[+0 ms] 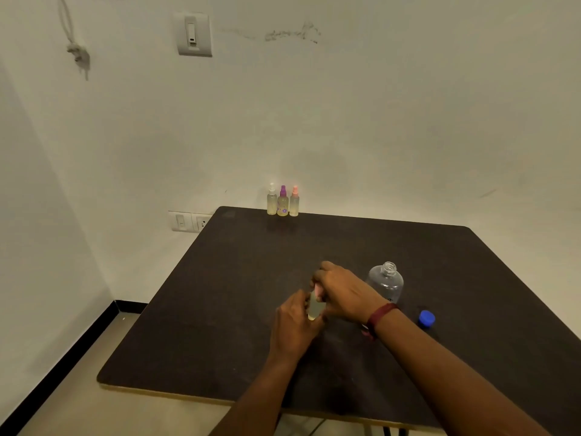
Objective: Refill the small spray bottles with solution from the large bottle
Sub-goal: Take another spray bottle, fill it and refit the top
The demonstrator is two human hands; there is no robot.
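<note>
- Near the middle of the dark table [220,309], I see the left hand [292,325] wrapped round the body of a small spray bottle [315,306]. The right hand [342,294] is closed over its pinkish top.
- I judge that the top is being screwed on or off, but I cannot tell which.
- Just to the right of the hands stands the large clear bottle [386,283], upright and with its neck open. Its blue cap [426,318] lies on the table apart from it, nearer to me.
- First risk: the right forearm passes just beside the open large bottle. A wide move of the wrist could knock it over, and without the cap anything inside would spill.
- Second risk: the small bottle looks a little tilted. If its top is loose, liquid may run over the fingers, and wet fingers slip on smooth plastic.
- Third risk: the blue cap is round, and a brush from the forearm could send it rolling toward the table edge.
- At the far edge, against the wall, three more spray bottles stand close in a row: the white-topped bottle [271,201], the purple-topped bottle [282,202] and the pink-topped bottle [294,202]. They seem to hold yellowish liquid, but the levels are too small to read.
- Hidden from me: the right fingers cover the neck and thread of the held bottle.
- The large bottle looks almost empty, but clear liquid in clear plastic is hard to judge.
</note>
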